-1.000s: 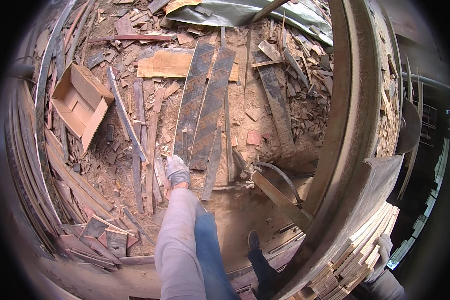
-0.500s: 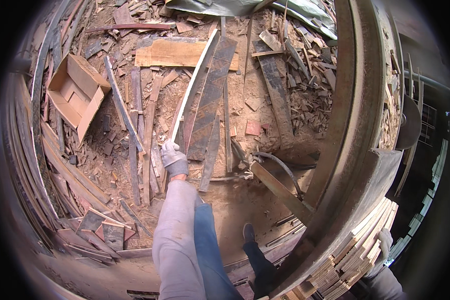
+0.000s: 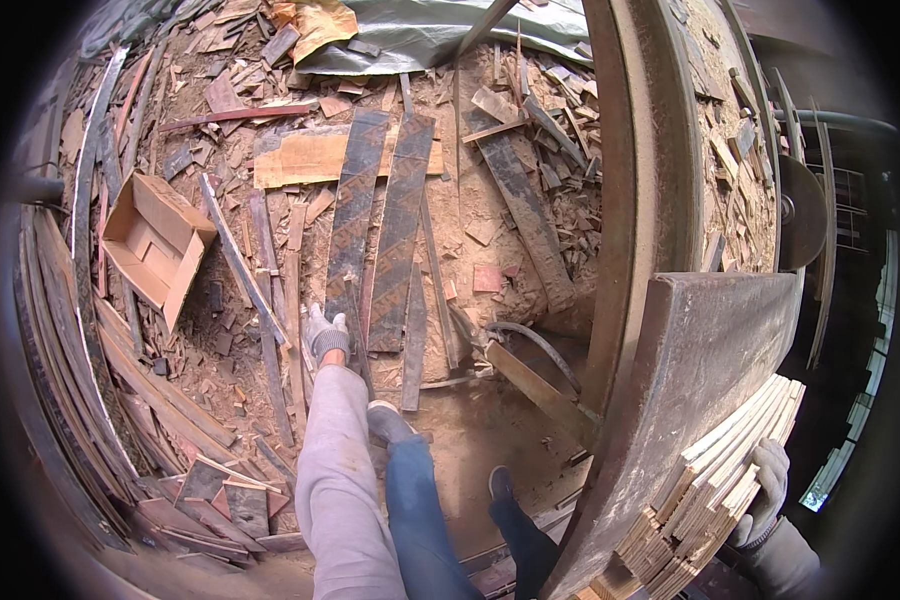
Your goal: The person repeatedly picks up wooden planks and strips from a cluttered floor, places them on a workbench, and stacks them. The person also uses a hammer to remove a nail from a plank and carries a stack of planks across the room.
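My left hand, in a pale knitted glove, is low over the wood-littered ground with its fingers apart. Just beyond it lies a long dark board, flat, its far end across a yellowish plank. A second dark board with brownish marks lies beside it on the right. At the lower right my right hand, also gloved, is closed against the side of a bundle of thin wooden strips. Part of its grip is hidden behind the strips.
A broad metal plate stands beside the bundle, next to a thick dusty beam. A round saw blade is at the right. An open cardboard box and scattered offcuts lie on the left. My shoes are below.
The long board that my left hand held tilted on its edge now lies flat, and the hand has let go of it. The view has shifted; my right hand stays at the bundle.
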Demonstrator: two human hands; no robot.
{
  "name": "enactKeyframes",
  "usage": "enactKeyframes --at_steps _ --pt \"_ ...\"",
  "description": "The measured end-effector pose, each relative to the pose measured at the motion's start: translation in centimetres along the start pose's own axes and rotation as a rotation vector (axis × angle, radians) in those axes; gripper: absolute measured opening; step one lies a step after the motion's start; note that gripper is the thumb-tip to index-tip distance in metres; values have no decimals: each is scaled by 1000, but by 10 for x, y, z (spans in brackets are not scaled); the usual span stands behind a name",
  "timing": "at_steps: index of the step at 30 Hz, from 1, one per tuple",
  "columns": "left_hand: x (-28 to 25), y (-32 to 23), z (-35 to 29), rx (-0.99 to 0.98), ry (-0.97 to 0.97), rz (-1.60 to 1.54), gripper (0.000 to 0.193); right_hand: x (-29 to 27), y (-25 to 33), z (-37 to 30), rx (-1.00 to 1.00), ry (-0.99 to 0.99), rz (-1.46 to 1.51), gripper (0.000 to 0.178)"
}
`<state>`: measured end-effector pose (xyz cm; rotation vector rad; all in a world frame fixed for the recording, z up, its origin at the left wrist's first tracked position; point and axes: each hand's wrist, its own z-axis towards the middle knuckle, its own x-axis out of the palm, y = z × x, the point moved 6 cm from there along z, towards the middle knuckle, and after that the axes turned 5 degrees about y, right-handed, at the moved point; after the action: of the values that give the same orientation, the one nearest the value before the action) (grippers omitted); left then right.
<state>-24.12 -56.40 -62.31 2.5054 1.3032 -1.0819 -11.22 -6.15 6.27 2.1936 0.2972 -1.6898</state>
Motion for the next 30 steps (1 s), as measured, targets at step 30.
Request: enactKeyframes --at_steps 30 --pt "-469 -25 -502 1237 -1259 428 68 17 10 37 -131 -346 129 71"
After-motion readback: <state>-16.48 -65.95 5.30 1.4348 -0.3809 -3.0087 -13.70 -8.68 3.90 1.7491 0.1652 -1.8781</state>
